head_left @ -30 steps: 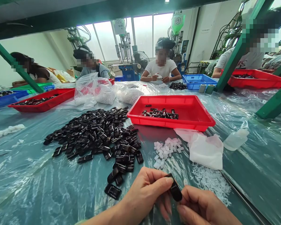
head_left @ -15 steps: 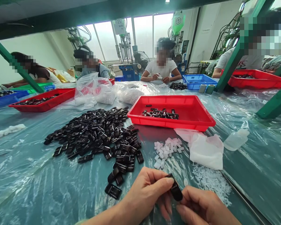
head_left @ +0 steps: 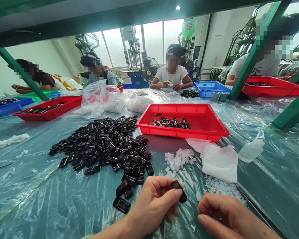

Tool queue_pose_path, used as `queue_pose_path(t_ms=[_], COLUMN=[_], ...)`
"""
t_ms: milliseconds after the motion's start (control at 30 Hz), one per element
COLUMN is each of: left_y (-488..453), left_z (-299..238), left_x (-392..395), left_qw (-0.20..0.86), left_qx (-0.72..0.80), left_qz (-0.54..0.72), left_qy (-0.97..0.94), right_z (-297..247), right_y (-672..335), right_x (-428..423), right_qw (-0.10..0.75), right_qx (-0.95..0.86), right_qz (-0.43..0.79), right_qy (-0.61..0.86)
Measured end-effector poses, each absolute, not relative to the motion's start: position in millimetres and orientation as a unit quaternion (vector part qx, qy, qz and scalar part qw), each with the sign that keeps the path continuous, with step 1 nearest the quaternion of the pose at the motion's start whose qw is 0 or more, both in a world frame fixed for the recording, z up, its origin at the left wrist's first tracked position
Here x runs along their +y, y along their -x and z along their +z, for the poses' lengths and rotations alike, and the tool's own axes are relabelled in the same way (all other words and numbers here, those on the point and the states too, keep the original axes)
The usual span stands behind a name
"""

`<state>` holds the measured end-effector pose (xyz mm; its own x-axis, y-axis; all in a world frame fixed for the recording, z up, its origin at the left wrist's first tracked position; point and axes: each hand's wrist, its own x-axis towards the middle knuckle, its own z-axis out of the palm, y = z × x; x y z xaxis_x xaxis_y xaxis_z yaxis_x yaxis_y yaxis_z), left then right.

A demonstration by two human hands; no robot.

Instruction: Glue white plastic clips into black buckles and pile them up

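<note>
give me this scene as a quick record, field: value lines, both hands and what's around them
left grip: pinching a black piece
right grip: fingers curled, apart from the black piece; contents unclear
black pile: many similar pieces, beyond the left grip
nearest red tray: some black pieces inside, part of its floor bare
white pieces: loose heap, in front of that tray
clear bottle: lying on its side, beyond the right grip
other people: four in view
</note>
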<state>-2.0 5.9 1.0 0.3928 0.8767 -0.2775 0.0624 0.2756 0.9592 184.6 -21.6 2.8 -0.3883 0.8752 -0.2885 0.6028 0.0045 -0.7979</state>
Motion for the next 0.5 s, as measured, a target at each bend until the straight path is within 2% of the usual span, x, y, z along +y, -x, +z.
queue_pose_path(t_ms=[133,233,500], left_y=[1,1,1], left_z=[3,2,-5], left_x=[2,0,1], left_qw=[0.535,0.435,0.42], left_qx=[0.454,0.44,0.423], left_qz=[0.297,0.267,0.256], left_qy=[-0.648,-0.739,-0.761], right_z=[-2,-10,-15], right_y=[-187,-187,-191], right_x=[-16,-11,-9], right_qw=[0.217,0.236,0.282], right_qx=[-0.713,-0.718,-0.735], right_qz=[0.357,0.324,0.287], right_qy=[0.563,0.569,0.545])
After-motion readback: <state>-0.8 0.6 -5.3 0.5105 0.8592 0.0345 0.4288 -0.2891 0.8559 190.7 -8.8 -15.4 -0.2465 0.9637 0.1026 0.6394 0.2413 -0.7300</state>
